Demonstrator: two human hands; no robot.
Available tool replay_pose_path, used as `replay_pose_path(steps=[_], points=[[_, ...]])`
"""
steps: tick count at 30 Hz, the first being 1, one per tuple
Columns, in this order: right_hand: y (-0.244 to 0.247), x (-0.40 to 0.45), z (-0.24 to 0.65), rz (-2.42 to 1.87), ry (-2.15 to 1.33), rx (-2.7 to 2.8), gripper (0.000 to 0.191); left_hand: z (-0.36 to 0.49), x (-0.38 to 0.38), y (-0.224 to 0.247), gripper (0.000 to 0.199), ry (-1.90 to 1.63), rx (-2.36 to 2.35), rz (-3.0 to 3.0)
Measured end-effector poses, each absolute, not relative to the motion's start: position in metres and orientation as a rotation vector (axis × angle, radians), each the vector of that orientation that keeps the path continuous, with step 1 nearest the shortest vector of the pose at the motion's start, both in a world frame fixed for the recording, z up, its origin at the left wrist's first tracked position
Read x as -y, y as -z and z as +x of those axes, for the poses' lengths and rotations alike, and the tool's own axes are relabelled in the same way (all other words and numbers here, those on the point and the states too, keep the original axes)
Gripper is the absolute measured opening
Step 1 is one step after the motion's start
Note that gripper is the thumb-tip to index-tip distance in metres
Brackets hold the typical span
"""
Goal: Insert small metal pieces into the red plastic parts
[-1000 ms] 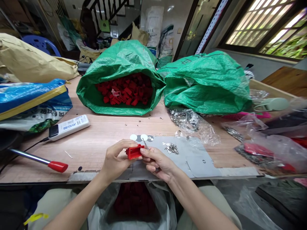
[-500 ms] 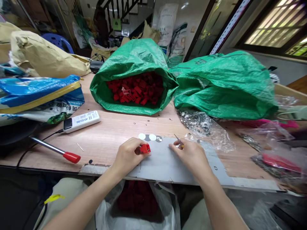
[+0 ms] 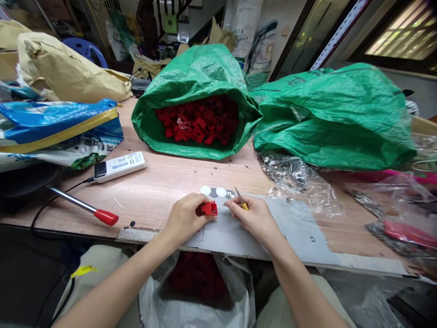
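Whatever the right fingertips [image 3: 228, 203] pinch is too small to identify, the far end of the red part [image 3: 208, 208] is hidden behind the left fingers [image 3: 200, 200], and beyond the right fingers the right-hand green sack [image 3: 334, 118] conceals its contents.

A red plastic part [image 3: 209, 208] is pinched in the left hand [image 3: 187, 215]; just beside that grip, a pointed tool with a yellow handle [image 3: 244, 206] is held in the right hand [image 3: 254, 217], above a gray mat [image 3: 293, 232], while beyond both grips red pieces [image 3: 201, 120] are held in an open green sack [image 3: 191, 82]
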State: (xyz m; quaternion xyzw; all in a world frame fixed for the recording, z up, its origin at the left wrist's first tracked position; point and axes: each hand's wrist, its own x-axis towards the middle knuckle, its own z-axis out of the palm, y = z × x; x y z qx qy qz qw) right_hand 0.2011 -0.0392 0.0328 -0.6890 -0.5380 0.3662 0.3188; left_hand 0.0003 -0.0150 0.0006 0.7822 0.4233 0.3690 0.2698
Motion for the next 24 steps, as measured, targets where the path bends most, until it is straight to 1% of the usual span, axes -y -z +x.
replay_pose_path(steps=[3, 8, 16, 19, 21, 24], points=[[-0.028, 0.038, 0.186, -1.789, -1.013, 1.401, 0.023, 0.0, 0.015, 0.0, 0.024, -0.985, -1.152, 2.089], [-0.025, 0.035, 0.178, -1.852, -0.852, 1.543, 0.022, 0.0, 0.016, 0.0, 0.023, -0.965, -1.16, 2.077], [-0.025, 0.035, 0.172, -1.928, -0.776, 1.61, 0.021, 0.001, 0.015, 0.002, 0.023, -0.967, -1.157, 2.122], [-0.025, 0.034, 0.172, -1.901, -0.826, 1.617, 0.021, 0.001, 0.015, 0.003, 0.023, -0.971, -1.163, 2.132], [-0.027, 0.033, 0.177, -1.834, -0.919, 1.63, 0.023, 0.001, 0.015, 0.004, 0.023, -0.972, -1.166, 2.136], [-0.03, 0.033, 0.192, -1.678, -1.117, 1.658, 0.036, 0.001, 0.016, 0.005, 0.021, -0.959, -1.158, 2.126]])
